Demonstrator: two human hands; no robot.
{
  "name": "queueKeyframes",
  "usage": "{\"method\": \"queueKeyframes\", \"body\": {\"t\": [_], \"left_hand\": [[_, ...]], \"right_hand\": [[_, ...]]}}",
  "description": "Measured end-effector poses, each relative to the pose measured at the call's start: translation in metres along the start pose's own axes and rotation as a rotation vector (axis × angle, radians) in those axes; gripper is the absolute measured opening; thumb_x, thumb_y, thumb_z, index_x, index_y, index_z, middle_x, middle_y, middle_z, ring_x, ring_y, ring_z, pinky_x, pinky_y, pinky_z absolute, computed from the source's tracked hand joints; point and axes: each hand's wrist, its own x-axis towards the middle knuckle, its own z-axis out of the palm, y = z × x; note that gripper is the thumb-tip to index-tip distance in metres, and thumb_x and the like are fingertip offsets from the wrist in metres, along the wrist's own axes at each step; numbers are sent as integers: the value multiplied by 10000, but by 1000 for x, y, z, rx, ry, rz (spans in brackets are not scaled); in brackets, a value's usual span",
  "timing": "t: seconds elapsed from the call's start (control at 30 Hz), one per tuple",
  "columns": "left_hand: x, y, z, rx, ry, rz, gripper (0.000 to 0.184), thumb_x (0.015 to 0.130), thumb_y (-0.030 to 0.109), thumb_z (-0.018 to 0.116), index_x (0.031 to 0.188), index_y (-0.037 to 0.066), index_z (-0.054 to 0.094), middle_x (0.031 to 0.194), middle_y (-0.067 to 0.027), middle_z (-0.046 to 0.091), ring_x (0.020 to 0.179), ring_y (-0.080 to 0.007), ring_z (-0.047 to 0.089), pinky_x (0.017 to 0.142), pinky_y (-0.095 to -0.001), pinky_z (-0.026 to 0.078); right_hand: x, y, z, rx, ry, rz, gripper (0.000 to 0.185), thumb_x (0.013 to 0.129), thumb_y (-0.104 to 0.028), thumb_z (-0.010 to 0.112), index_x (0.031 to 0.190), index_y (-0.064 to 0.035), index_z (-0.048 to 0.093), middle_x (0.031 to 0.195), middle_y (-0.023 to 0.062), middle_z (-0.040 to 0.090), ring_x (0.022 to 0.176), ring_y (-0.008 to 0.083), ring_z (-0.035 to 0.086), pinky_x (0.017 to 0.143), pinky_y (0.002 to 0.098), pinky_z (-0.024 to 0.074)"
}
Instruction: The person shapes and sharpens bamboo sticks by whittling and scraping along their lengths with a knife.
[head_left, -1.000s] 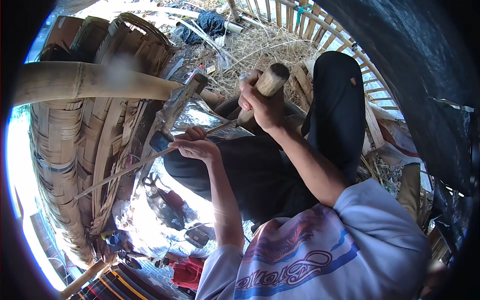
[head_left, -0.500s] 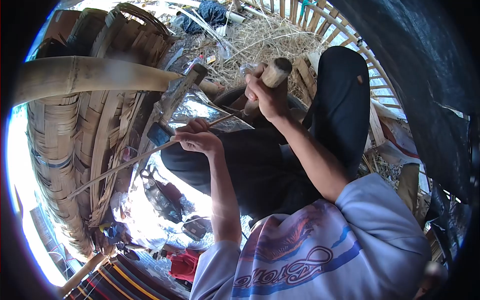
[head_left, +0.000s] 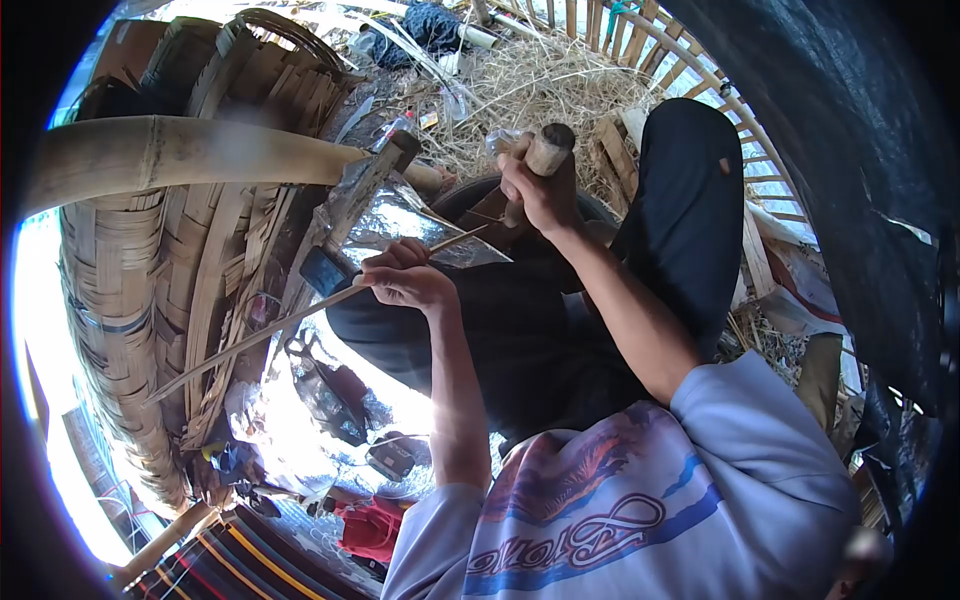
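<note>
My left hand [head_left: 408,282] is closed around a long thin bamboo strip [head_left: 300,319]. The strip slants from the woven wall at lower left up to a tip near my right hand. My right hand [head_left: 540,195] grips a tool with a thick wooden handle [head_left: 548,155], whose rounded end is dark. The working end of this tool, below my fist, is partly hidden and I cannot make out its kind. Both hands are above my crossed legs in dark trousers [head_left: 480,320].
A large bamboo pole [head_left: 240,152] crosses on the left before woven bamboo panels [head_left: 110,290]. A wooden post [head_left: 365,185] stands beside my left hand, with a dark box-shaped object [head_left: 323,270] near it. Straw [head_left: 545,80] covers the ground ahead. Black sheeting [head_left: 830,150] hangs at right.
My left hand has shifted slightly right, and the strip's tip now lies nearer the tool. My right hand has barely moved, keeping its grip; the whole view has shifted slightly.
</note>
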Motion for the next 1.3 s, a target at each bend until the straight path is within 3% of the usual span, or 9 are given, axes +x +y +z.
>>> {"method": "queueKeyframes", "body": {"t": [0.17, 0.3, 0.37, 0.5, 0.57, 0.77, 0.9, 1.17, 1.3], "left_hand": [[-2, 3, 7, -5, -30, -13, 512, 929, 563, 281, 651, 139, 205, 479, 49, 156, 416, -66, 177, 389, -231, 190], [-1, -2, 1, 37, 1, 15, 517, 929, 567, 270, 656, 130, 222, 479, 41, 171, 418, -65, 188, 391, -229, 182], [0, -2, 1, 16, 30, -6, 521, 928, 571, 266, 654, 132, 216, 476, 42, 170, 413, -64, 179, 387, -228, 176], [6, 0, -6, -19, -18, -24, 524, 924, 577, 264, 653, 133, 210, 475, 44, 164, 406, -63, 168, 380, -229, 170], [4, 0, -13, -72, 3, -41, 518, 928, 569, 259, 653, 132, 210, 476, 47, 154, 403, -61, 162, 375, -230, 168], [-2, 3, -8, -46, -15, -28, 516, 928, 567, 256, 657, 130, 213, 478, 46, 149, 405, -62, 159, 377, -230, 174], [-8, 2, -13, -74, -19, -23, 518, 927, 570, 261, 661, 128, 215, 479, 43, 149, 407, -64, 158, 380, -233, 174], [-12, 4, -13, -87, -24, -37, 516, 931, 561, 273, 656, 128, 216, 475, 43, 162, 406, -59, 157, 379, -236, 162], [-19, 8, -2, -64, -41, -20, 521, 928, 564, 281, 654, 125, 221, 471, 44, 175, 404, -56, 161, 378, -236, 157]], "right_hand": [[-13, 21, 0, -355, -70, -231, 147, 746, -108, 640, 653, -42, 547, 601, 9, 546, 619, 68, 537, 559, 245, 422], [-14, 14, 0, 100, -14, -90, 194, 760, -129, 657, 660, -44, 513, 581, -10, 499, 501, 90, 471, 491, 266, 367], [-7, 39, -15, -441, -52, -347, 168, 765, -100, 649, 680, -46, 514, 556, -23, 469, 488, 78, 460, 491, 250, 360], [-5, 17, -1, -301, 6, -280, 184, 774, -72, 633, 663, -53, 488, 523, -23, 443, 478, 67, 448, 471, 239, 341], [-12, -8, 4, 163, -74, -61, 256, 800, -74, 618, 637, -81, 420, 533, -19, 447, 458, 57, 425, 448, 215, 341], [-13, 4, 2, -257, -112, -329, 232, 807, -87, 611, 625, -71, 468, 553, -17, 488, 479, 55, 453, 458, 218, 360], [-18, -18, 3, 189, -190, -79, 216, 821, -68, 564, 683, -78, 399, 557, -22, 395, 478, 57, 395, 453, 213, 310], [-21, -26, 7, 314, -184, -71, 275, 781, -7, 610, 580, -73, 434, 535, -29, 441, 464, 50, 420, 446, 224, 326], [-15, 8, 5, -284, -199, -286, 238, 776, -107, 637, 621, -50, 466, 580, -18, 473, 533, 47, 443, 487, 231, 343]]}}
